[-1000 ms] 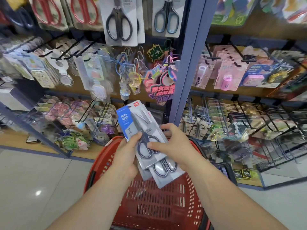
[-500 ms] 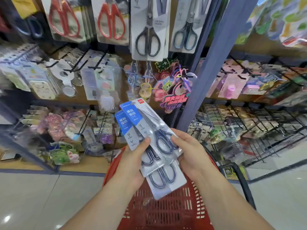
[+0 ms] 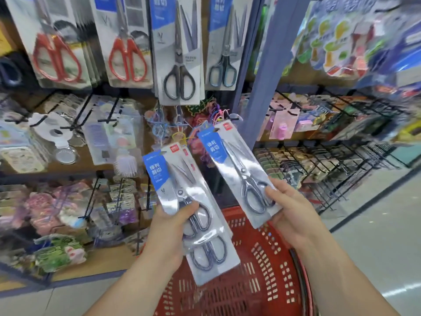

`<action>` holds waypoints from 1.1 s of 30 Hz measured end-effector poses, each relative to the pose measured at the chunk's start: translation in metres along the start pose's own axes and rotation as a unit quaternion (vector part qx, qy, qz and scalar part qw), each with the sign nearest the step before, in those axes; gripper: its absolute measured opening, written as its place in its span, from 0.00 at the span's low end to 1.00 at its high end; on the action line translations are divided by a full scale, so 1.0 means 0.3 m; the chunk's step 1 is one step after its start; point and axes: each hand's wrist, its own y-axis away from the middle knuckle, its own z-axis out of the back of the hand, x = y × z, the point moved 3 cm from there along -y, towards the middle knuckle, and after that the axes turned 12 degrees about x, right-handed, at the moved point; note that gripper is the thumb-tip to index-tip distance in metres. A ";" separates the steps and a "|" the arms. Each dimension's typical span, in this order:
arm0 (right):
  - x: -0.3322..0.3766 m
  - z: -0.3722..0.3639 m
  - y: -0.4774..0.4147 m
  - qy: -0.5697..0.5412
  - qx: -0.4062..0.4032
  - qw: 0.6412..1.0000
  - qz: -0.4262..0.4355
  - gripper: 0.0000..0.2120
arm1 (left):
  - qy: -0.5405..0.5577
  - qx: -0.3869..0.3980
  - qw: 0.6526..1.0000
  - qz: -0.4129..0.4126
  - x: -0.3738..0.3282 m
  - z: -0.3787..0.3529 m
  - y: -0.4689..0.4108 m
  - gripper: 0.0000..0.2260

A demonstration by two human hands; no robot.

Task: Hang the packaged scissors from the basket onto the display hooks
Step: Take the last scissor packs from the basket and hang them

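My left hand (image 3: 169, 226) grips a small stack of packaged scissors (image 3: 180, 192), grey cards with blue labels, thumb across the handles. A lower pack (image 3: 211, 256) of the stack sticks out below. My right hand (image 3: 289, 210) pinches one separate scissors pack (image 3: 237, 169) by its bottom corner, held tilted to the right of the stack. Both are above the red basket (image 3: 262, 265). Packaged scissors hang on the display hooks above: red-handled ones (image 3: 126, 42), a dark-handled pair (image 3: 178, 53) and a blue-handled pair (image 3: 224, 44).
A blue-grey shelf post (image 3: 257, 92) rises just right of the hanging scissors. Black hooks with small goods (image 3: 107, 131) fill the lower shelves at left. Wire racks (image 3: 319, 160) of packaged items stand at right. Grey tiled floor (image 3: 376, 236) lies at right.
My right hand has pulled one scissors pack off the stack and moved it right and up. The view has tilted upward, bringing the hanging scissors closer.
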 end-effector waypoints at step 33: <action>0.390 -0.361 -0.407 0.136 0.002 0.954 0.266 0.04 | -0.132 0.029 0.959 -0.250 -0.514 -0.192 -0.126 0.16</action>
